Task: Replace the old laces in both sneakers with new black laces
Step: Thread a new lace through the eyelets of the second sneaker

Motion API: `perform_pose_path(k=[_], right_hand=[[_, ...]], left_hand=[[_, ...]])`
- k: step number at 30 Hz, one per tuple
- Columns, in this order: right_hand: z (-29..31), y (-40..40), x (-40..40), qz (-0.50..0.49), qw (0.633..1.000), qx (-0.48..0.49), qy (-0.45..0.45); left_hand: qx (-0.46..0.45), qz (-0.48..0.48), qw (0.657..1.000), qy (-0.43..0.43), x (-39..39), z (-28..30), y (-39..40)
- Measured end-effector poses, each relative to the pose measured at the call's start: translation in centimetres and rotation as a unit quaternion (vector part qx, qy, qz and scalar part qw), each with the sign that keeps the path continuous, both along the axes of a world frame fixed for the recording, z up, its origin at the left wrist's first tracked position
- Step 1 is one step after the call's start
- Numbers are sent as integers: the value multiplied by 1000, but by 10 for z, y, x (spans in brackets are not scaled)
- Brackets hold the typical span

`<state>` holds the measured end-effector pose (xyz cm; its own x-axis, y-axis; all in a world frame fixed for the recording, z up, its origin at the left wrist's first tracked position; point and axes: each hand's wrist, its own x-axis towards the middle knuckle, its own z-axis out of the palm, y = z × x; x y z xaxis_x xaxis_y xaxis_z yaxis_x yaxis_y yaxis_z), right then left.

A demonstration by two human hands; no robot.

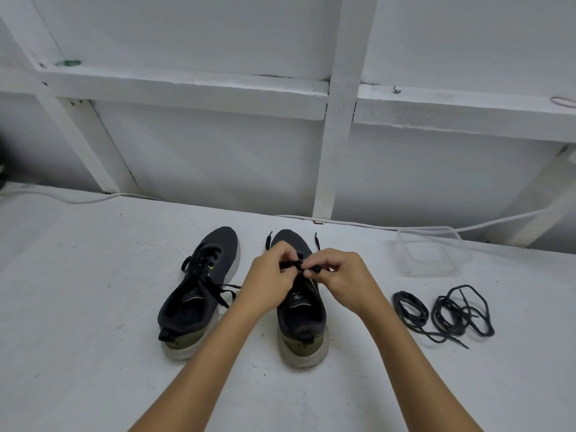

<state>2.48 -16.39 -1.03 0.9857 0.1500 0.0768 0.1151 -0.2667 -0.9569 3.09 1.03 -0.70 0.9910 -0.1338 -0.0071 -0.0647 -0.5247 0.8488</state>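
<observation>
- The right sneaker point(300, 310) is taken as the landmark; it is stood on the white desk point(93, 307), toe pointed away from the person.
- Its old black lace point(293, 265) is pinched above the tongue by both hands: the left hand point(270, 277) and the right hand point(341, 275) are curled onto it from either side, fingertips nearly met.
- Two loose lace ends are seen sticking up beside the toe, one on each side.
- The laced part of the sneaker is largely hidden by the hands.
- The left sneaker point(199, 294) is set just to the left, parallel, its lace loosened and trailing toward the landmark.
- Two coiled new black laces point(442, 313) are laid to the right, apart from the sneaker.
- A clear plastic container point(431, 255) is placed beyond those coils.
- A white cable point(358, 224) is run along the desk's far edge, behind the sneaker.
</observation>
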Motion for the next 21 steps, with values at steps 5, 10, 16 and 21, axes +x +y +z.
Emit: perform_pose_path(k=[5,10,16,21], right_hand=[[-7,1,-4,-27,1000,3,-14],[-9,-5,-10,-29,999,-38,18],[-15,-18,-22,-34,984,3,177],[-8,-19,-16,-10,975,20,221]], left_hand=[[-196,-3,963,184,-2,18,16],[-82,125,983,110,3,10,34],[113,89,989,44,6,-4,42],[128,56,989,43,10,-5,50]])
